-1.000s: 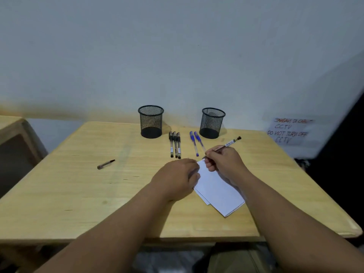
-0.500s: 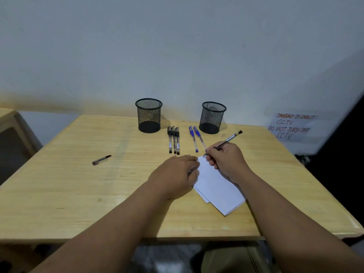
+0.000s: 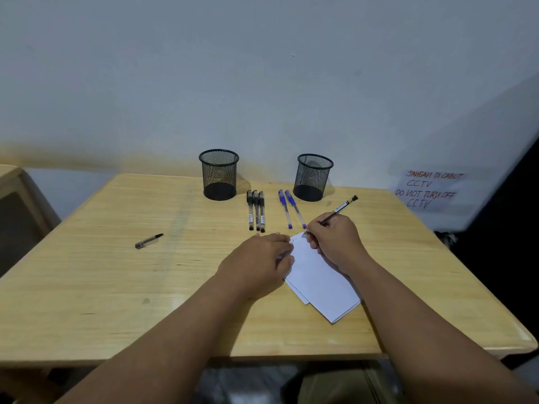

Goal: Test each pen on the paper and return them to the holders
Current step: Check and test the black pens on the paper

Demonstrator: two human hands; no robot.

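A person's right hand [image 3: 335,242] pinches a black pen [image 3: 339,209] in a writing grip, its tip down on the far corner of the white paper [image 3: 318,284] near the table's [image 3: 116,287] front-right edge, where a faint mark shows. The pen's long axis slants up and away to the right, its cap end aimed past the right mesh holder [image 3: 313,176]. The left hand [image 3: 259,265] lies flat, fingers loosely together, pressing the paper's left edge and gripping nothing. Judged from here, the return turns on that slant: the right holder stands up the table from the writing hand, nearer than the left mesh holder [image 3: 218,173], both at the table's far edge and both seemingly empty. Three black pens [image 3: 256,210] and two blue pens [image 3: 290,209] lie in rows between the holders and the hands; a loose pen cap [image 3: 148,241] rests well apart toward the left edge
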